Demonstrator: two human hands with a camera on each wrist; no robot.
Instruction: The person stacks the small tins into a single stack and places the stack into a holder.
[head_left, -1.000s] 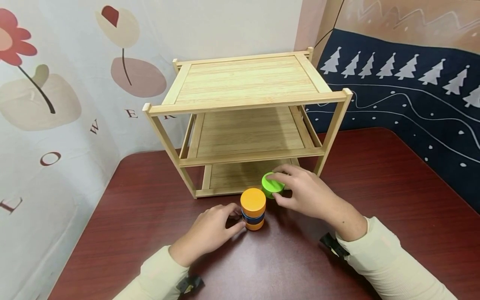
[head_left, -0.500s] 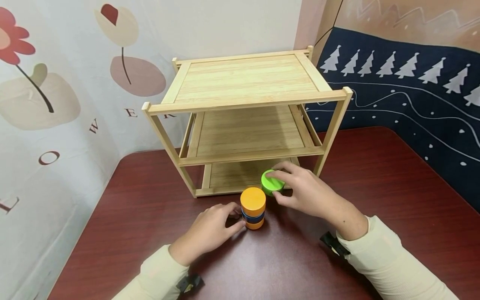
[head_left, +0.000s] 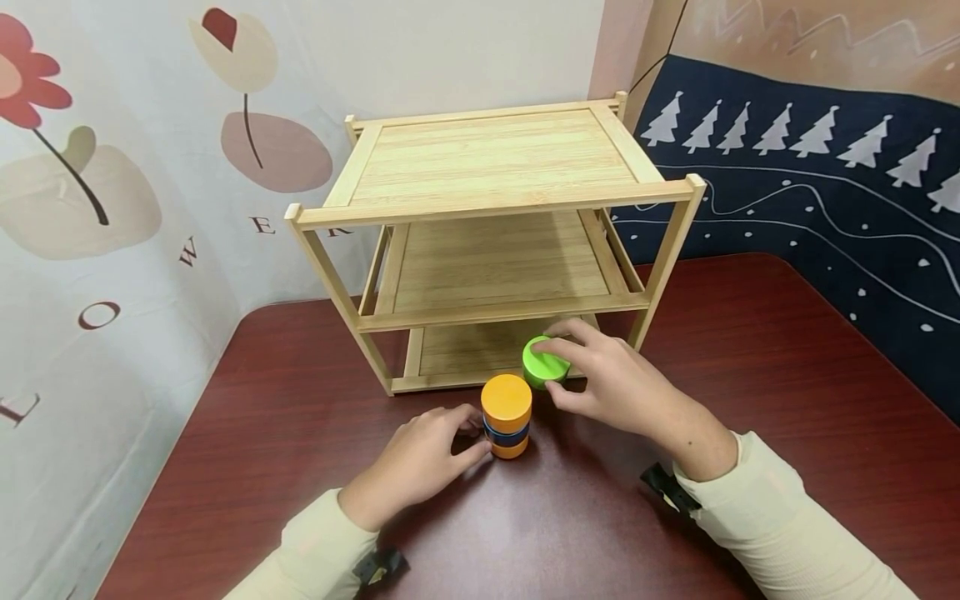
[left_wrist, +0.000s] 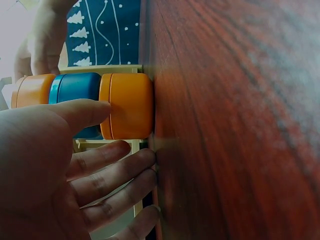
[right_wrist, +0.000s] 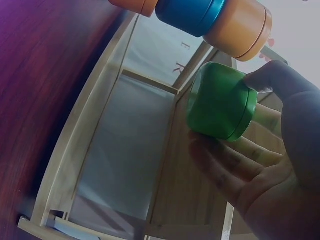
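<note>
Three small round lidded jars stand stacked on the table: an orange jar (left_wrist: 131,107) at the bottom, a blue jar (head_left: 506,436) in the middle and another orange jar (head_left: 506,402) on top. My left hand (head_left: 423,454) is at the left side of the stack, its thumb by the bottom jar and its fingers loosely bent. In my right hand (head_left: 618,379) a green jar (right_wrist: 220,102) is held between thumb and fingers. It is off the table, behind and right of the stack, before the lowest shelf.
A three-tier wooden rack (head_left: 491,217) stands just behind the jars, its front legs near the green one. The dark red table (head_left: 787,400) extends to both sides. Printed cloths (head_left: 795,167) hang behind and at the left.
My right hand has raised the green jar slightly, away from the stack and toward the rack. The left hand and the stacked jars have stayed in place.
</note>
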